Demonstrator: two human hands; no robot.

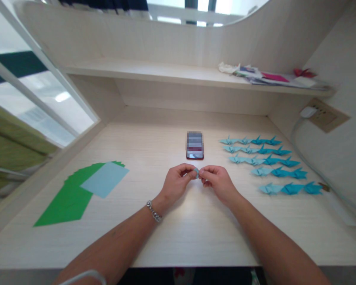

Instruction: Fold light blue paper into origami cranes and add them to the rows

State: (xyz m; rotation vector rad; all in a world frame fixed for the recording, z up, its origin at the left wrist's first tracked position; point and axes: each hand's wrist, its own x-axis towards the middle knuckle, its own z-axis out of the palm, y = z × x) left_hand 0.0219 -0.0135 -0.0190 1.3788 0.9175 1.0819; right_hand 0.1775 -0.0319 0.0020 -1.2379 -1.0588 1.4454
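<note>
1. Hands meet over the middle of the worktop [178,237]; left hand [178,183] and right hand [217,182] pinch one small folded piece of pale blue paper [196,171] between them.
2. Grip, left: thumb and fingertips closed on the paper's left side. Grip, right: thumb and fingertips closed on its right side. Paper is held just above the surface, fingertips of both hands nearly touching.
3. Metal chain bracelet [154,211] on the left wrist.
4. Phone [195,145] lies flat just beyond the hands, screen up.
5. Right of the hands: rows of finished origami cranes [269,162], pale blue nearer the centre, darker blue further right.
6. Left of the hands: stack of green paper sheets [67,200] with one pale blue sheet [105,179] on top.
7. Shelf [166,73] above carries loose papers at its right end; wall socket [324,115] with white plug on the right.
</note>
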